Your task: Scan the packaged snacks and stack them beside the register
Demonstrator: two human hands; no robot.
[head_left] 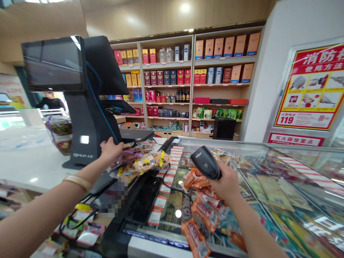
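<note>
My right hand (227, 181) is wrapped round a black handheld barcode scanner (205, 162), its head tilted to the upper left. Below it, orange-wrapped sausages (197, 236) lie in a loose heap on the glass counter. My left hand (111, 153) reaches to the foot of the checkout terminal (87, 125), fingers apart and partly hidden from me. Beside its thumb is a pile of clear-wrapped round snacks (145, 163) with yellow labels; whether the thumb touches them I cannot tell.
A dark phone-like slab (145, 199) lies near the counter edge, next to a strip of price tags (157, 211). Black cables (80, 218) loop at the lower left. A large jar (60, 132) stands behind the terminal. Shelves of boxes (169, 77) line the back wall; a person (51, 102) is far left.
</note>
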